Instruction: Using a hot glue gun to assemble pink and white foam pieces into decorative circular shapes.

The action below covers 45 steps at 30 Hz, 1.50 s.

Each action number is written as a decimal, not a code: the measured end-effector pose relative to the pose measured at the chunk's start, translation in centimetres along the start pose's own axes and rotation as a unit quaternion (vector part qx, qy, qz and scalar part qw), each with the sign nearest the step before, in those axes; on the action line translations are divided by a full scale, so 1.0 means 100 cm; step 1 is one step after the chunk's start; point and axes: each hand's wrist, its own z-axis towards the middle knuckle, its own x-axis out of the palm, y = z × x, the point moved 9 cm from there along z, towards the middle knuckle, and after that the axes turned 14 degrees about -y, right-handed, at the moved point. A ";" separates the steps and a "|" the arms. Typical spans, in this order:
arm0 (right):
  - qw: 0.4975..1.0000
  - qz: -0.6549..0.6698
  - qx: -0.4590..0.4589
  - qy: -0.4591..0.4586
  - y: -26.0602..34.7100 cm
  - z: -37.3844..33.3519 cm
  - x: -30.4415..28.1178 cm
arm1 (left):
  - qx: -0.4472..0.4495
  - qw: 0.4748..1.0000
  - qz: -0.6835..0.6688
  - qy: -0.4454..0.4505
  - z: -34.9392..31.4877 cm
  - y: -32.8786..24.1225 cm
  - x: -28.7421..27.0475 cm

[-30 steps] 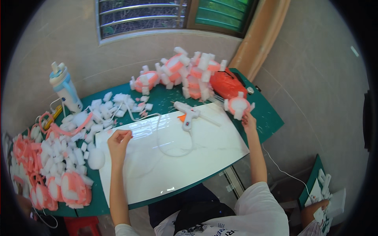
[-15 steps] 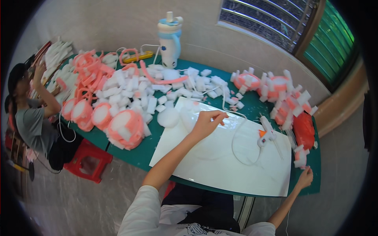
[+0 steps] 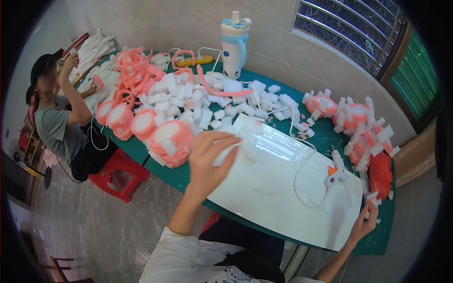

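My left hand (image 3: 207, 162) is raised over the near left part of the white board (image 3: 283, 198), thumb and fingers apart. Behind it is a white foam disc (image 3: 226, 153), partly covered by the hand; whether they touch I cannot tell. At the table's right end my right hand (image 3: 364, 225) has its fingers closed around a small pink-and-white foam piece (image 3: 374, 199), most of it hidden. A white glue gun (image 3: 336, 174) with an orange trigger rests on the board, its cable looped beside it.
White foam blocks (image 3: 198, 101) and pink foam strips (image 3: 134, 70) pile up behind the board. Pink-rimmed foam rounds (image 3: 170, 141) stand at left, block-studded ones (image 3: 356, 115) at right by a red bag (image 3: 380, 174). A bottle (image 3: 234, 47) stands behind; a person (image 3: 61, 118) sits left.
My left hand has come back toward me and left, its thumb and fingers wider apart. My right hand has moved onto the small foam piece. The whole view has shifted.
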 end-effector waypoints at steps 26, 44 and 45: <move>0.999 0.025 0.002 0.046 -0.003 -0.020 0.020 | -0.006 0.919 0.379 0.106 -0.030 0.108 -0.124; 0.995 0.070 0.038 0.061 0.005 -0.025 0.034 | 0.111 0.897 0.427 0.026 0.018 0.112 -0.144; 0.993 0.083 0.052 0.069 0.005 -0.026 0.037 | 0.109 0.892 0.438 0.025 0.019 0.122 -0.146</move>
